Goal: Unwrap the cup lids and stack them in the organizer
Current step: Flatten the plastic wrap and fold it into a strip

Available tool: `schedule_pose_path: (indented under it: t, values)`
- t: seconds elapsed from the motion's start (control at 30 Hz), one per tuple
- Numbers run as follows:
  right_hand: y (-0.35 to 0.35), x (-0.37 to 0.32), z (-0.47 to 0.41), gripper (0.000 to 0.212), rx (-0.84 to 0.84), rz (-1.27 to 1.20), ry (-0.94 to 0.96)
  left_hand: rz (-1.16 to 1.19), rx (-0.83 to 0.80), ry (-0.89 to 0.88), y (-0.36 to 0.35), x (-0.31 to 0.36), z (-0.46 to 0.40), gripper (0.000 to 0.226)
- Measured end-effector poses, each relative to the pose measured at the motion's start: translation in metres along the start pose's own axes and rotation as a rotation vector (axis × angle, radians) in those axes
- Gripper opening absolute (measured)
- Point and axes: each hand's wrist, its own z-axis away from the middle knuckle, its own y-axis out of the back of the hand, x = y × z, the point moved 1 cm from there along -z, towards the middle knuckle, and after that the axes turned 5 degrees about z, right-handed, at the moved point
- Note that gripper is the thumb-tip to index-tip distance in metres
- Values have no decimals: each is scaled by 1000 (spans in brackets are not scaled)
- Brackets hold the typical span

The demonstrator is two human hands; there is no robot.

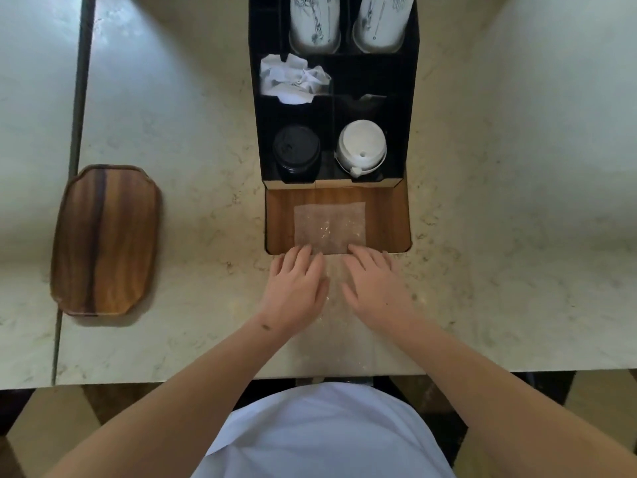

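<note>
A black organizer (pixel 258 139) stands on the marble counter straight ahead. Its front left compartment holds a stack of black lids (pixel 296 150); its front right one holds a stack of white lids (pixel 361 146). A clear plastic wrapper (pixel 329 224) lies flat, half on the organizer's wooden front shelf (pixel 279 219) and half on the counter. My left hand (pixel 296 288) and my right hand (pixel 374 286) press on the wrapper's near part with straight fingers, side by side.
Crumpled white paper (pixel 293 79) fills a middle left compartment. Two stacks of printed paper cups (pixel 315 22) lie in the back compartments. A wooden tray (pixel 107 239) sits on the counter at the left. The counter's edge runs just in front of my body.
</note>
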Motion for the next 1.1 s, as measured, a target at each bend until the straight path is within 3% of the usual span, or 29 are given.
schedule_pose_path:
  t: [0.17, 0.33, 0.47, 0.7, 1.1]
  values:
    - [36, 21, -61, 35, 139, -62, -49, 51, 191, 30, 36, -7, -51, 27]
    - [59, 32, -113, 48, 0, 94, 70, -2, 129, -18, 57, -13, -96, 34]
    - [54, 34, -126, 43, -73, 201, 122, -98, 35, -41, 54, -18, -109, 29]
    - [48, 37, -114, 4, 35, 97, 221, -117, 15, -92, 52, -28, -112, 22]
    - [31, 37, -95, 13, 211, 117, 308, -248, 83, -356, 53, -35, -95, 6]
